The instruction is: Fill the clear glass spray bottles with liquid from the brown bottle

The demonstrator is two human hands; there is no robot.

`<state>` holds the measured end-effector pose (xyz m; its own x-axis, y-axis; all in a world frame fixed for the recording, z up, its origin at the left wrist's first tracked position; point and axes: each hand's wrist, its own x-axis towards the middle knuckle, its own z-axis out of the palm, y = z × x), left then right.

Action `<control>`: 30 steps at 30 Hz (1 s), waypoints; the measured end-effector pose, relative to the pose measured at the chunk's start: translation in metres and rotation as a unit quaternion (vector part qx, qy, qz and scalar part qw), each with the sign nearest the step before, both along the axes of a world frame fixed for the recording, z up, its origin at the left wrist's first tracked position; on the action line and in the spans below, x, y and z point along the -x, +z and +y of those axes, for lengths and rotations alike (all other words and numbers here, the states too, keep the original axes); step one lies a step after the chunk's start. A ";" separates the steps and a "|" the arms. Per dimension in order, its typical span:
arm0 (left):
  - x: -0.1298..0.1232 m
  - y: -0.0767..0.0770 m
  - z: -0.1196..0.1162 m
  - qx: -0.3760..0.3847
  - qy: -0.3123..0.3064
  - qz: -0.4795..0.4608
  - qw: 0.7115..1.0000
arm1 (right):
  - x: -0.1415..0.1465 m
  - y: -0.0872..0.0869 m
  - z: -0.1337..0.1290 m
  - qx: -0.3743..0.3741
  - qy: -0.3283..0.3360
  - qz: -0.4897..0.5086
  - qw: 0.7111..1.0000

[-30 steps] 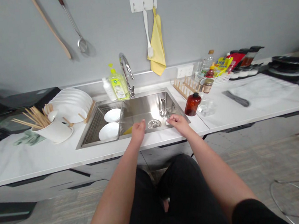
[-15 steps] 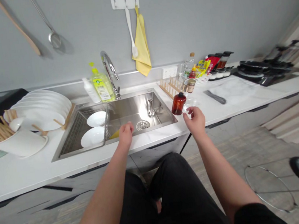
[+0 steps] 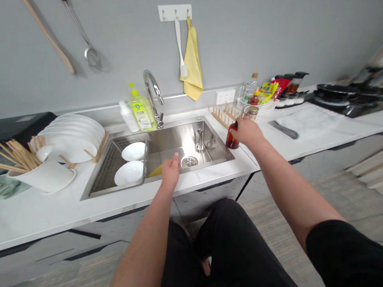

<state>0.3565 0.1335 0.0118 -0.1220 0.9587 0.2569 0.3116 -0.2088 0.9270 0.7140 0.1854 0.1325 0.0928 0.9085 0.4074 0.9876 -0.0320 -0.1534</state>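
My right hand [image 3: 247,131] is closed around the upper part of an amber bottle [image 3: 232,140] with a dark cap, beside the sink's right end; its fingertips are partly hidden behind the bottle. Over the front rim of the steel sink [image 3: 221,155] is my left hand [image 3: 171,169], its fingers curled in and thumb up, and nothing shows in it. Just left of that hand a yellow item [image 3: 155,171] lies in the basin. Two white bowls [image 3: 129,173] sit in the wire basket [image 3: 103,175] on the sink's left side.
A faucet [image 3: 153,97], a green soap bottle [image 3: 141,112] and a white bottle [image 3: 128,116] stand behind the sink. To the left are a plate rack with white plates [image 3: 72,137] and a chopstick holder [image 3: 43,175]. A wooden rack [image 3: 223,115], tongs [image 3: 283,129] and a stove [image 3: 337,97] are rightward.
My right hand has moved from beside the amber bottle onto it and closed around it. My left hand stays curled over the sink's front edge. The view has shifted slightly.
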 end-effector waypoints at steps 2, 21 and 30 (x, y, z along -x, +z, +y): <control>0.000 -0.001 0.001 -0.001 0.002 0.001 1.000 | 0.001 -0.001 -0.001 -0.015 0.001 -0.003 1.000; -0.008 0.006 -0.021 -0.060 -0.117 -0.013 0.991 | 0.097 0.013 -0.110 -0.021 0.246 0.059 0.967; -0.002 -0.007 -0.032 -0.099 -0.175 0.040 0.979 | 0.154 0.022 -0.119 0.011 0.222 0.065 0.973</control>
